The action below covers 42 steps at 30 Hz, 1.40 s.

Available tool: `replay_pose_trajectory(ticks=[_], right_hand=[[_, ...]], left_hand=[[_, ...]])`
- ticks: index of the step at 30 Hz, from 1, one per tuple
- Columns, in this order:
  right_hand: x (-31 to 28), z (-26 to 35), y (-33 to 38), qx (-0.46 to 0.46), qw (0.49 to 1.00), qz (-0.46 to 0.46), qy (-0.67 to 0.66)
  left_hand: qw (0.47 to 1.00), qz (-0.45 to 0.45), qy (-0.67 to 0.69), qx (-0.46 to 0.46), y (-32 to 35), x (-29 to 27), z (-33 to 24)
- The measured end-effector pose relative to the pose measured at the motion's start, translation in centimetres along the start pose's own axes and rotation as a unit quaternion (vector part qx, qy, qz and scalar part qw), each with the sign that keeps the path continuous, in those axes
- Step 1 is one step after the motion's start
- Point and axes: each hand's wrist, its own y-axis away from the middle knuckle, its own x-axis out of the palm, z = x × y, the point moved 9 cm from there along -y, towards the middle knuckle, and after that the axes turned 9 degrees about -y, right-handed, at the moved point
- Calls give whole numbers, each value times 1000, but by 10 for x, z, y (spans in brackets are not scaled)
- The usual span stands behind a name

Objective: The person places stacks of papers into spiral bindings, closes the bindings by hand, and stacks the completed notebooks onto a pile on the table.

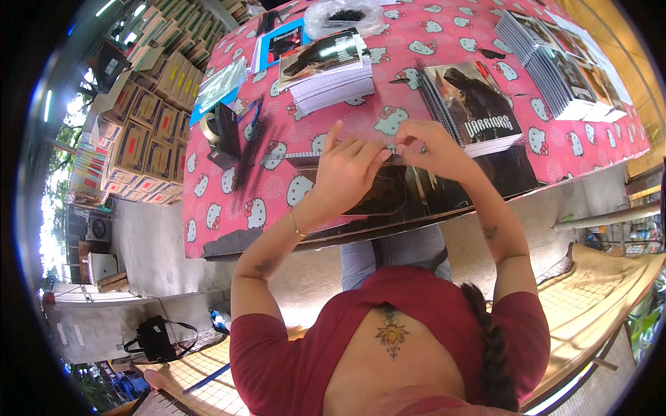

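My left hand (347, 170) and my right hand (431, 149) meet above the table's near side, each with thumb and fingers pinched together. What lies between the fingertips is too small to make out. Under them is a flat, dark printed cover (378, 194), with a row of punched holes along its far edge; my hands hide part of it. Right of my right hand, a spiral notebook (479, 104) with a dark figure on its cover rests on other pages. Beyond my left hand stands a stack of punched pages (333, 90) topped by printed covers (322, 59). Loose black binding coils (251, 159) lie at left.
A black tape dispenser (222, 135) stands on the pink patterned tablecloth (277, 197) at left. Blue sheets (281, 47) and a clear plastic bag (345, 19) with black contents lie farther back. Stacked notebooks (565, 80) fill the right; cardboard boxes (142, 142) are piled beyond the left edge.
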Motion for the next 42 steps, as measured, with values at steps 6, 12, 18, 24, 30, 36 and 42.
replay_pose_trajectory(ticks=[6, 12, 18, 24, 30, 36, 42], right_hand=[[0, 10, 17, 27, 989, -141, 47], [-109, 51, 83, 48, 923, -358, 134], [-176, 40, 129, 59, 879, -354, 315], [-127, 104, 90, -66, 866, -322, 376], [-158, 43, 105, -116, 867, -453, -172], [-171, 34, 158, -38, 790, -574, 213], [-83, -7, 106, 86, 833, -248, 487]], left_hand=[[998, 65, -12, 10, 2, -4, 4], [988, -35, 126, -88, -50, -92, 43], [928, -296, 225, 27, -139, -77, 1], [835, -137, 527, -80, -224, -7, -22], [930, -136, 334, 71, -264, 56, -26], [995, 61, 52, 54, -203, 203, 1], [992, -62, 107, 26, -223, 141, 12]])
